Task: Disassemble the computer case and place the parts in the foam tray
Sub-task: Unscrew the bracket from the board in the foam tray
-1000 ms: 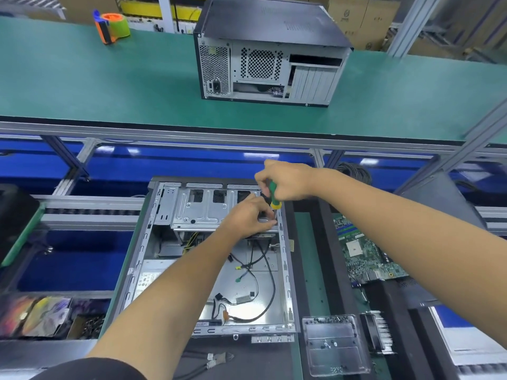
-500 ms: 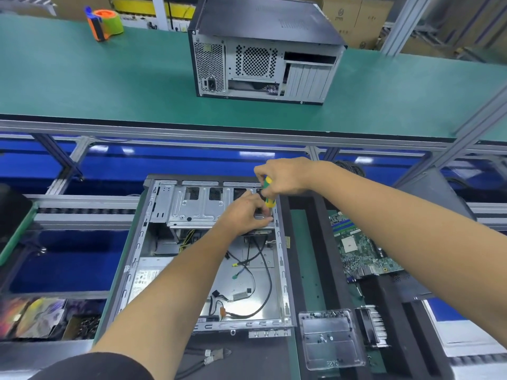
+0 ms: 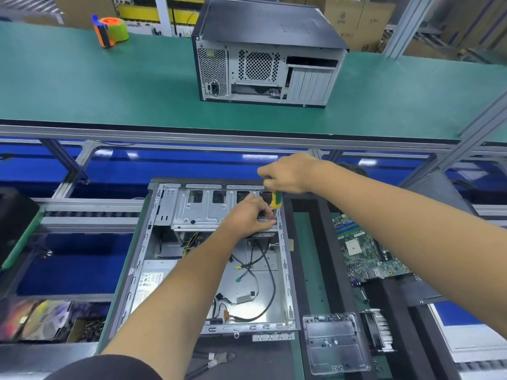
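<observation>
Lying in foam tray: motherboard.

Little can be read. The white label on the power supply inside the open case, at its near left corner, carries rows of small print and marks, all too blurred to make out. The clear plastic box, just right of the case's near edge, has embossed characters along its near rim, seen upside down and not legible for certain. A cardboard carton, far beyond the case behind the closed computer, bears a round printed logo with small characters beneath it, too small to read. The motherboard, right of the case, shows no legible print.
</observation>
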A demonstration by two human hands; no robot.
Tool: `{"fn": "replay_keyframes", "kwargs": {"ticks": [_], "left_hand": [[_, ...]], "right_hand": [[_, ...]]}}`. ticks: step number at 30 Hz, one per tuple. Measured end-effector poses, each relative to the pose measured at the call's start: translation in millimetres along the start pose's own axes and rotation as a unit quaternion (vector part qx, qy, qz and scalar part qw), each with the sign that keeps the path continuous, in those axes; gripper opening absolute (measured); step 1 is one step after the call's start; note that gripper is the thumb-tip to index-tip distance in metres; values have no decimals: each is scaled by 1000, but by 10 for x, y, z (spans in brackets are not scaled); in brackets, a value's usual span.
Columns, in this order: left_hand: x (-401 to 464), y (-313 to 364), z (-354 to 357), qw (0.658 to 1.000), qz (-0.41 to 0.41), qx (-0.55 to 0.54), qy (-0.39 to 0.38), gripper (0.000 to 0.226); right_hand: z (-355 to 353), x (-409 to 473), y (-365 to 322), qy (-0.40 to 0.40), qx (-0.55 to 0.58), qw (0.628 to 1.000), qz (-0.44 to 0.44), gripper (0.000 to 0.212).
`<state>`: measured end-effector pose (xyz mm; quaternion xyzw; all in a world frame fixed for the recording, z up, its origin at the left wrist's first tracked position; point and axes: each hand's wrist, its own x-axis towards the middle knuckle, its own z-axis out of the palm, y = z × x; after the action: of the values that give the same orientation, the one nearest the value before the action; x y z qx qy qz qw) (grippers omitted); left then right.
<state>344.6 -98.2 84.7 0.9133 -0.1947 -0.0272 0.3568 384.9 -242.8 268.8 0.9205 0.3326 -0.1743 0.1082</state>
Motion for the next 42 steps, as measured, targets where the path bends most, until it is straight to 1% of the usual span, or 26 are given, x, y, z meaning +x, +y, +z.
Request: {"fn": "replay_keyframes", "kwargs": {"ticks": [2,4,5,7,9,11,13,14,15,17,18,20,21,22,24,25,29,31,32,34,35,37,39,40,41,42], "left_hand": [[-5,1,3,1000,2,-2,0,14],[-2,1,6,1000,5,-4,1,13],[2,-4,7,1000,4,-4,0,14],[4,-8,10,1000,-2,-3,-1,15],[8,-8,7,1000,-4,-2,-3,15],[6,-10,5,1000,-2,-2,-4,15],[0,-5,-1,1000,3,-4,-6,14],[2,-2,-3,1000,4,-5,-8,13],[6,-4,-5,1000,3,-4,-9,13],[5,-5,-2,1000,-1,-3,-10,13],[2,-1,1,1000,-3,-3,-10,13],[5,1,3,1000,-2,-4,-7,12],[7,-2,5,1000,-1,-6,-6,12],[9,-3,8,1000,1,-7,-6,12],[8,1,7,1000,5,-8,-6,13],[9,-1,5,1000,5,-8,-7,13],[10,5,4,1000,1,-3,-8,14],[11,-3,6,1000,1,-1,-7,14],[10,-5,8,1000,3,0,-7,14],[7,1,6,1000,4,1,-7,14],[8,2,8,1000,4,1,-9,14],[15,-5,11,1000,1,0,-8,14],[19,0,15,1000,-2,-1,-8,14],[22,-5,16,1000,-2,0,-8,14],[23,-11,20,1000,0,0,-6,14],[23,-14,22,1000,2,0,-5,15]], "right_hand": [[-8,-3,19,-16,33,999,-13,8],[-5,-31,24,-21,55,998,-21,18],[2,-43,31,-13,57,998,-20,17],[25,-35,41,6,21,1000,-5,10],[32,-33,58,18,-20,1000,-2,16],[36,-36,64,16,-1,1000,-25,1],[34,-52,53,-2,59,997,-44,24],[31,-64,48,-13,85,996,-39,29],[22,-78,27,-17,94,995,-30,28],[28,-59,8,0,11,1000,-3,17],[31,-48,6,13,-48,999,10,18],[37,-40,14,28,-83,996,-2,14],[38,-30,35,25,-57,998,-15,6],[34,-32,59,7,-13,1000,-22,6],[8,-65,90,-31,92,995,-21,27],[2,-75,98,-41,114,992,-18,31],[22,-53,81,-8,25,1000,8,17],[32,-40,65,0,23,1000,-8,9],[25,-48,49,-7,33,999,-19,11],[7,-64,22,-27,45,998,-29,31],[-3,-70,11,-31,40,998,-22,36],[-27,-68,-8,-22,-9,1000,5,33],[-36,-51,-8,-10,-49,999,4,21],[-34,-46,1,-7,-39,999,-8,12],[-34,-48,13,-10,-14,1000,-25,10],[-32,-53,27,-16,11,999,-40,22]]}}
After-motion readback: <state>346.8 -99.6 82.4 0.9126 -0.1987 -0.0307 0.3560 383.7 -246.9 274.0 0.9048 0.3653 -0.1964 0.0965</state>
